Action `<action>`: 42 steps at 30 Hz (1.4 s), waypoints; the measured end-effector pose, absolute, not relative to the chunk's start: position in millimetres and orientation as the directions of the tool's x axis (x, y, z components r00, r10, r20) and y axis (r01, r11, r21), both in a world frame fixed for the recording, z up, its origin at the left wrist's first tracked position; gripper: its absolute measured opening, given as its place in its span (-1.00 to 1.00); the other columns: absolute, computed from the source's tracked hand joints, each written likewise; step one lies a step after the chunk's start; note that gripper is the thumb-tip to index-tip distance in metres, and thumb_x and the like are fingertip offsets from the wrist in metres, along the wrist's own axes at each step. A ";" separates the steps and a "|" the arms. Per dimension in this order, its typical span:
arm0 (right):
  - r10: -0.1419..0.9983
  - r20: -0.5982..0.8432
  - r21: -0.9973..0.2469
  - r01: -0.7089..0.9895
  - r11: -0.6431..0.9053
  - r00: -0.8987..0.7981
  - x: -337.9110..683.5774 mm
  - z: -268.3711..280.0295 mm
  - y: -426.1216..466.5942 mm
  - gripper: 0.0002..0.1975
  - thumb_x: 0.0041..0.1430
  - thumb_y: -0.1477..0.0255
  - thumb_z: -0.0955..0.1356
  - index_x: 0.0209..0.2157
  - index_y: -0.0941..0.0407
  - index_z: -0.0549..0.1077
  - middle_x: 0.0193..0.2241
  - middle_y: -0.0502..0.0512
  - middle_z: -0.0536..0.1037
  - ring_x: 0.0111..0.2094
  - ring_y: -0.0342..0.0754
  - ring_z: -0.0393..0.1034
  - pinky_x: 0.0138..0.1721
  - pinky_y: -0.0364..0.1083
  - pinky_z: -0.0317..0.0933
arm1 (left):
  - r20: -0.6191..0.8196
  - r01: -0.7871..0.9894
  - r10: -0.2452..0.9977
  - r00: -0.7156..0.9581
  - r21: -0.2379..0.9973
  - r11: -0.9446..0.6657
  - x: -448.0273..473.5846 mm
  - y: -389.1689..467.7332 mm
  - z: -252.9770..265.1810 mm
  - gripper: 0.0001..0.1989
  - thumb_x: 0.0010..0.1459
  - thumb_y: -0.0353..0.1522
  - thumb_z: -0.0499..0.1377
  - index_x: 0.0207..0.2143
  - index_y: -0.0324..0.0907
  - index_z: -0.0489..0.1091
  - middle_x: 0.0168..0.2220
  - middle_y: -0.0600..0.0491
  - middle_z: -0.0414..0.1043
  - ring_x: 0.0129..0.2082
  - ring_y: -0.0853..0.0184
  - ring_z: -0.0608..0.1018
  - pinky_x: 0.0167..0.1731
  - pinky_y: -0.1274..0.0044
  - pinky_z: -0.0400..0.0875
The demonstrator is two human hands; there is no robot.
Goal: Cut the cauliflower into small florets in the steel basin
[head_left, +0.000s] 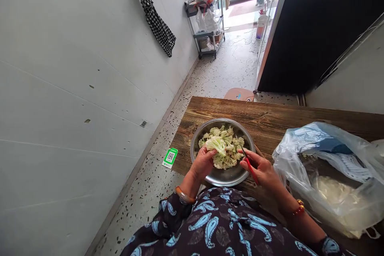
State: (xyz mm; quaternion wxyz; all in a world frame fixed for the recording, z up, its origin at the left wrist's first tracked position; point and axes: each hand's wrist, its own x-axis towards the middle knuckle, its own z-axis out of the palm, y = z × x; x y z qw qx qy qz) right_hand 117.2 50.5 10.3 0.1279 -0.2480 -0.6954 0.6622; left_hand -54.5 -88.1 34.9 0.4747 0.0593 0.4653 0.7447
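My left hand (203, 163) pinches a pale green-white cauliflower piece (216, 144) above a steel bowl (231, 181). Cut cauliflower florets (227, 161) lie heaped in the bowl under it. In my right hand (261, 170) is a pair of red-handled scissors (251, 170), its dark blades pointing up and left over the bowl's right side. The blades are apart from the held piece by a small gap. My left fingers partly cover the stem end of the piece, and whether the scissor blades are spread is hard to see.
The bowl stands on a brown wooden table (264, 122). A clear plastic bag (327, 176) with pale contents lies at the right. A green QR code card (170, 157) hangs at the table's left edge. Beyond are a pink stool (239, 94), a cart (207, 34) and a white wall (75, 88).
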 end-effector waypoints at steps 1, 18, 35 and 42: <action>0.502 -0.134 -0.983 0.180 0.044 -0.855 118.9 12.3 50.7 -0.48 0.16 0.15 0.39 0.06 0.18 0.48 -0.43 0.03 0.51 -0.42 -0.07 0.35 -0.34 -0.12 0.28 | -0.348 -0.650 0.763 -0.545 0.750 -0.122 -55.3 -87.9 35.3 -0.36 -0.10 -0.35 0.42 0.07 -0.18 0.37 -0.13 -0.06 0.56 -0.10 0.13 0.59 0.00 0.32 0.40; 0.384 0.029 -0.914 0.131 0.384 -0.923 131.2 20.3 39.5 -0.54 0.19 0.25 0.38 0.05 0.21 0.51 -0.35 0.14 0.61 -0.41 -0.02 0.45 -0.33 -0.09 0.37 | -0.356 -0.620 0.738 -0.574 0.777 -0.107 -48.2 -80.5 41.3 -0.54 0.01 -0.24 0.36 -0.06 -0.22 0.42 -0.21 -0.05 0.55 -0.28 0.27 0.58 -0.23 0.47 0.44; 0.342 0.006 -0.699 0.240 0.673 -0.940 139.3 17.8 56.3 -0.59 0.21 0.28 0.35 0.08 0.07 0.49 -0.37 0.09 0.60 -0.45 -0.05 0.46 -0.39 -0.12 0.30 | -0.301 -0.285 0.724 -0.621 0.947 0.149 -60.3 -78.6 53.8 -0.62 -0.05 -0.28 0.37 -0.16 -0.22 0.49 -0.19 -0.03 0.55 -0.19 0.24 0.52 -0.14 0.49 0.35; 0.315 0.051 -0.614 0.219 0.759 -0.948 142.0 14.4 65.9 -0.58 0.18 0.28 0.36 0.08 0.00 0.50 -0.28 0.12 0.62 -0.42 -0.04 0.48 -0.40 -0.14 0.27 | -0.279 -0.225 0.759 -0.589 0.958 0.178 -67.8 -80.3 56.2 -0.64 -0.04 -0.28 0.37 -0.15 -0.21 0.54 -0.15 -0.04 0.54 -0.13 0.18 0.50 -0.09 0.47 0.34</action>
